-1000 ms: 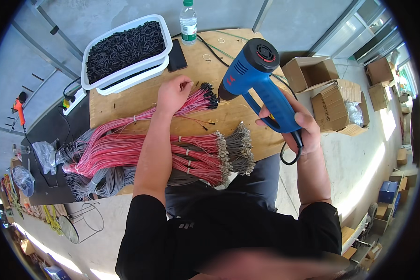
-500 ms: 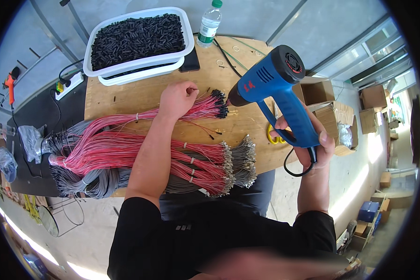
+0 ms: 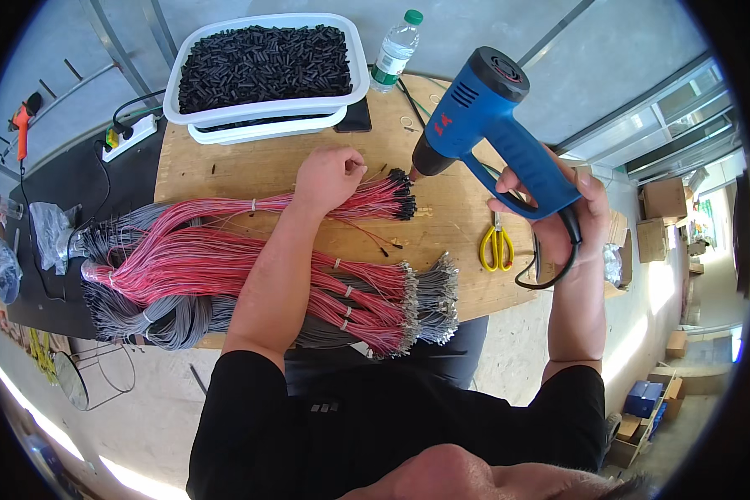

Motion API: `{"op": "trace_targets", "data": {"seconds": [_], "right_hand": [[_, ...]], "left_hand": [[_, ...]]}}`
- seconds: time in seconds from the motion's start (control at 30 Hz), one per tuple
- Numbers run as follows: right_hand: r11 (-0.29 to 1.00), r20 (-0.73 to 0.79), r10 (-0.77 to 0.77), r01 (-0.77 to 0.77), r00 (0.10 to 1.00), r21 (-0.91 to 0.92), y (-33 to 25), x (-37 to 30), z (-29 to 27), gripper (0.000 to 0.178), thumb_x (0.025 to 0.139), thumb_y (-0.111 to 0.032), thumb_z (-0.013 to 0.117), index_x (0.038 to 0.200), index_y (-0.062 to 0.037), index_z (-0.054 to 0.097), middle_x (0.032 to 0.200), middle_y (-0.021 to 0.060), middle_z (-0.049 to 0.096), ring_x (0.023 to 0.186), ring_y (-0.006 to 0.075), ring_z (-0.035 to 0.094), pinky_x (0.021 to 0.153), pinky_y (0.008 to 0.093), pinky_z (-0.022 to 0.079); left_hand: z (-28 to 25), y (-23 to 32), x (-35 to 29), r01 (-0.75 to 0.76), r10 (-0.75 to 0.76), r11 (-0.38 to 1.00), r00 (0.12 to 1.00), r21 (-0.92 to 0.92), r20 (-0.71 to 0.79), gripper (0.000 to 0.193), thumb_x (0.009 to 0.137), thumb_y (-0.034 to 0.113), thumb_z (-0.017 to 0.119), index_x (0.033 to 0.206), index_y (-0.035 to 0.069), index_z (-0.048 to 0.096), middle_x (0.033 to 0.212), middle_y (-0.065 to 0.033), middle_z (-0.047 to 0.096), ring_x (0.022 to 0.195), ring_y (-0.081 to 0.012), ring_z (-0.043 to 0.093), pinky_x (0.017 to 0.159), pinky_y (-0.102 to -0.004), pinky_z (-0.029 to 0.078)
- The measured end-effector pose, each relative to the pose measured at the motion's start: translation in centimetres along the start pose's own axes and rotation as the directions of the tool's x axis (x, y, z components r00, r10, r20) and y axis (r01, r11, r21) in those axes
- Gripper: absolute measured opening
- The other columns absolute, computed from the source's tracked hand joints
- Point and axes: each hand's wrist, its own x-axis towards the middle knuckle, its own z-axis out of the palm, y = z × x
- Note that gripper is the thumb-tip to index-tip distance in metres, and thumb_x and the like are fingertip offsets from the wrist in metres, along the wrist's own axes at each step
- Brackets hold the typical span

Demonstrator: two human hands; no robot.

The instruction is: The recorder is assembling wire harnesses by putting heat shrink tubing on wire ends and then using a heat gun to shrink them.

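Note:
My right hand (image 3: 593, 212) is wrapped round the handle of a blue heat gun (image 3: 485, 108). Its dark nozzle points down and left at the black-tipped ends (image 3: 402, 193) of a red wire bundle (image 3: 225, 206) on the table. Curled closed, my left hand (image 3: 332, 179) rests over that bundle just short of the black ends; what its fingers hold, if anything, is hidden. Nearer to me lie thicker tied bundles of red wires (image 3: 200, 271) with pale connectors (image 3: 408, 308), and grey wires (image 3: 179, 325) beside and under them. My left forearm crosses above these bundles.
A white tub (image 3: 360, 71) heaped with short black tubes (image 3: 267, 67) stands at the back, beside a phone (image 3: 355, 117) and a water bottle (image 3: 396, 52). Yellow-handled scissors (image 3: 497, 250) lie at the wooden table's (image 3: 467, 292) right. A power strip (image 3: 133, 137) is at left.
The heat gun and my right hand have shifted up and right, uncovering the scissors. Its nozzle stays near the black ends. My left hand keeps its closed pose over the bundle; the view has shifted slightly.

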Motion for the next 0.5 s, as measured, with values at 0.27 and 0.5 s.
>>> {"op": "trace_targets", "data": {"seconds": [0.27, 0.5], "right_hand": [[0.999, -0.01, 0.048, -0.048, 0.999, 0.002, -0.1, 2.0, -0.4, 0.093, 0.096, -0.055, 0.062, 0.155, 0.0134, 0.041, 0.123, 0.0244, 0.069, 0.117, 0.0305, 0.068, 0.103, 0.0515, 0.058], [0.998, -0.006, 0.057, -0.056, 0.998, 0.018, 0.2, 2.8, -0.7, 0.088, 0.097, -0.055, 0.062, 0.152, 0.0123, 0.046, 0.119, 0.0239, 0.07, 0.113, 0.0308, 0.07, 0.102, 0.0516, 0.059]], "left_hand": [[-0.3, 0.2, 0.0, 0.054, -0.054, 0.998, 0.998, -0.035, 0.012, 0.01, 0.089, 0.017, 0.079, 0.095, 0.008, 0.077, 0.088, -0.0078, 0.075, 0.088, -0.0296, 0.069, 0.082, -0.0427, 0.054], [-0.3, 0.3, 0.0, 0.052, -0.051, 0.998, 0.998, -0.019, 0.028, 0.01, 0.089, 0.017, 0.079, 0.093, 0.008, 0.077, 0.088, -0.0071, 0.074, 0.092, -0.0305, 0.068, 0.085, -0.0436, 0.053]]}}
